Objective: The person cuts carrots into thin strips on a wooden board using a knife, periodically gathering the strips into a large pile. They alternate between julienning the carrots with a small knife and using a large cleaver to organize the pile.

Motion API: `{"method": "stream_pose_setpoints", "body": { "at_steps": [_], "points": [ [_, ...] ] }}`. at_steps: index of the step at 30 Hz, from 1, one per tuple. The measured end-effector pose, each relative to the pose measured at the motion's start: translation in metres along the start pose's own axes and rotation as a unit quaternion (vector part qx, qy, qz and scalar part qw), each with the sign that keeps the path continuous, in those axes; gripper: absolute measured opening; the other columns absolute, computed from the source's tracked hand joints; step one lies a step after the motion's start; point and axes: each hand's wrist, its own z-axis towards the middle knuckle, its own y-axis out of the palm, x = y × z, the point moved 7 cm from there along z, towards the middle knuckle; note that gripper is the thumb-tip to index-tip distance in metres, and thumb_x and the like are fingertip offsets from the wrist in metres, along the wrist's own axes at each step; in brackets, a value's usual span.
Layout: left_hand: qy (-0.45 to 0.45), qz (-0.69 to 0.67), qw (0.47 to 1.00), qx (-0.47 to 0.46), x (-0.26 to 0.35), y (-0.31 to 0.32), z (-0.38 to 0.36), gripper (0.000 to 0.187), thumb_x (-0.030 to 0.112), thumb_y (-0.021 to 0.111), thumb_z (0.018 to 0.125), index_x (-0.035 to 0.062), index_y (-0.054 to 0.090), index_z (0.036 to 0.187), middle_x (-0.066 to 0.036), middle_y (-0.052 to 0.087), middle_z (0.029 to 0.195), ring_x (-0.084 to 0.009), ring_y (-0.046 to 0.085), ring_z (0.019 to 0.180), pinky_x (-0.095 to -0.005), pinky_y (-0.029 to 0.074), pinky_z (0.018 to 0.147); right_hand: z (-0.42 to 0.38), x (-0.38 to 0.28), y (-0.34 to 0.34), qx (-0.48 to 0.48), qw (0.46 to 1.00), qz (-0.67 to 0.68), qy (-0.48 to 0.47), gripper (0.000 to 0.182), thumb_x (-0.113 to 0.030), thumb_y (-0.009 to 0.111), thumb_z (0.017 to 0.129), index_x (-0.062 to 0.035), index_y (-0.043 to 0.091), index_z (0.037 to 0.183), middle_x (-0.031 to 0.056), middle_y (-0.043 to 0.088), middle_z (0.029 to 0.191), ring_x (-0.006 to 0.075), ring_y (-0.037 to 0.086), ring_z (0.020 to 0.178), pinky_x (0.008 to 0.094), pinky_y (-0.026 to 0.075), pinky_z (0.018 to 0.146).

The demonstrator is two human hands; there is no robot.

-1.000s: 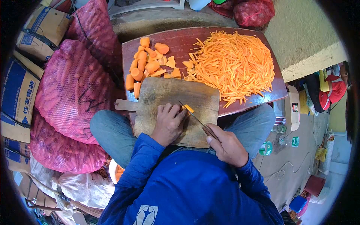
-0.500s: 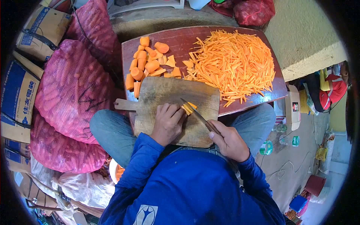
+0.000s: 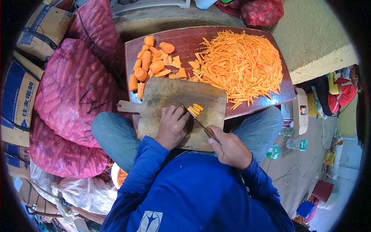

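My right hand (image 3: pixel 232 149) is wrapped round the handle of a knife (image 3: pixel 201 126), whose blade slants up and left across the wooden cutting board (image 3: pixel 162 91). Beside the blade, my left hand (image 3: pixel 172 127) has its fingers curled down on the board over a carrot piece that is mostly hidden beneath them. Several cut carrot sticks (image 3: pixel 196 110) lie just right of the blade. The board rests partly on my lap and partly on the edge of the red table.
On the red table (image 3: pixel 185 38) are carrot chunks (image 3: pixel 145 63) at left and a large heap of carrot sticks (image 3: pixel 243 65) at right. Pink mesh sacks (image 3: pixel 73 92) and cardboard boxes (image 3: pixel 19 96) stand at left. Plastic bottles (image 3: pixel 273 151) are on the floor at right.
The knife has shifted left and slightly down, toward my left fingers. The cut sticks now lie apart on the blade's right side. My left hand has hardly moved.
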Motion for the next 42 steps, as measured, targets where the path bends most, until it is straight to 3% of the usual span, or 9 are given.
{"method": "stream_pose_setpoints", "body": {
  "at_steps": [10,19,24,30,34,37,39,40,42],
  "points": [
    [-0.042,-0.069,0.993,0.081,-0.010,-0.006,-0.001,0.026,-0.001,0.080,0.079,0.0010,0.072,0.104,-0.012,0.068,0.101,-0.0328,0.063,0.091,-0.0446,0.049,0.081,-0.003,-0.002,-0.019,0.032,0.994,0.101,-0.009,0.036,-0.019,0.061,0.107,0.0013,0.059,0.137,0.0247,0.068,0.097,0.0380,0.071,0.083,0.0430,0.055,0.076],
    [-0.215,-0.192,0.924,0.251,-0.041,-0.031,-0.016,0.012,-0.009,0.073,0.085,0.0001,0.072,0.094,-0.012,0.070,0.092,-0.0250,0.069,0.085,-0.0333,0.054,0.078,-0.002,-0.005,0.009,-0.018,0.997,0.078,-0.015,0.035,-0.019,0.061,0.107,0.0003,0.059,0.136,0.0297,0.069,0.096,0.0486,0.071,0.089,0.0489,0.056,0.078],
    [-0.220,-0.214,0.924,0.227,-0.051,-0.024,-0.016,0.011,-0.007,0.072,0.085,0.0005,0.073,0.093,-0.011,0.070,0.092,-0.0248,0.068,0.086,-0.0337,0.053,0.077,0.013,0.010,-0.018,0.014,0.998,0.063,-0.017,0.035,-0.018,0.063,0.106,-0.0004,0.060,0.135,0.0314,0.068,0.090,0.0487,0.072,0.088,0.0496,0.056,0.077],
    [-0.190,-0.152,0.960,0.139,-0.040,-0.012,-0.009,0.012,-0.004,0.074,0.083,0.0026,0.074,0.093,-0.010,0.070,0.092,-0.0280,0.067,0.086,-0.0387,0.048,0.078,0.050,0.057,-0.090,0.197,0.969,-0.074,-0.128,0.032,-0.016,0.065,0.104,0.0030,0.066,0.130,0.0292,0.070,0.094,0.0392,0.074,0.090,0.0437,0.056,0.080],
    [-0.169,-0.125,0.969,0.133,-0.036,-0.012,-0.006,0.013,0.000,0.076,0.082,0.0049,0.075,0.094,-0.009,0.071,0.092,-0.0304,0.067,0.087,-0.0413,0.044,0.080,0.061,0.071,-0.110,0.167,0.985,-0.020,-0.037,0.033,-0.016,0.067,0.104,0.0080,0.066,0.126,0.0258,0.073,0.097,0.0321,0.072,0.088,0.0409,0.056,0.083],
    [-0.152,-0.101,0.976,0.122,-0.031,-0.014,-0.002,0.013,0.000,0.076,0.084,0.0055,0.075,0.096,-0.008,0.071,0.091,-0.0293,0.068,0.086,-0.0405,0.044,0.080,0.047,0.060,-0.115,0.226,0.973,0.011,-0.043,0.033,-0.017,0.065,0.106,0.0075,0.066,0.129,0.0185,0.072,0.087,0.0236,0.068,0.072,0.0355,0.054,0.067],
    [-0.176,-0.114,0.971,0.112,-0.033,-0.011,-0.002,0.013,0.001,0.077,0.085,0.0058,0.076,0.097,-0.008,0.072,0.090,-0.0285,0.068,0.085,-0.0400,0.045,0.081,0.048,0.066,-0.098,0.175,0.946,0.270,0.032,0.036,-0.020,0.062,0.109,0.0045,0.064,0.135,0.0082,0.065,0.078,0.0121,0.056,0.055,0.0265,0.043,0.051],
    [-0.200,-0.128,0.966,0.104,-0.036,-0.008,-0.002,0.013,0.002,0.077,0.085,0.0060,0.077,0.098,-0.007,0.072,0.089,-0.0277,0.068,0.085,-0.0394,0.045,0.081,0.050,0.067,-0.092,0.179,0.945,0.273,0.028,0.036,-0.020,0.062,0.109,0.0045,0.064,0.135,0.0082,0.065,0.078,0.0121,0.056,0.055,0.0265,0.043,0.051],
    [-0.216,-0.139,0.961,0.100,-0.038,-0.007,0.000,0.013,0.003,0.078,0.086,0.0058,0.077,0.099,-0.008,0.072,0.088,-0.0270,0.069,0.084,-0.0390,0.046,0.080,0.061,0.076,-0.069,0.130,0.851,0.508,-0.017,0.040,-0.026,0.059,0.111,0.0021,0.062,0.139,0.0018,0.058,0.075,0.0053,0.044,0.047,0.0212,0.032,0.043]
  ]
}}
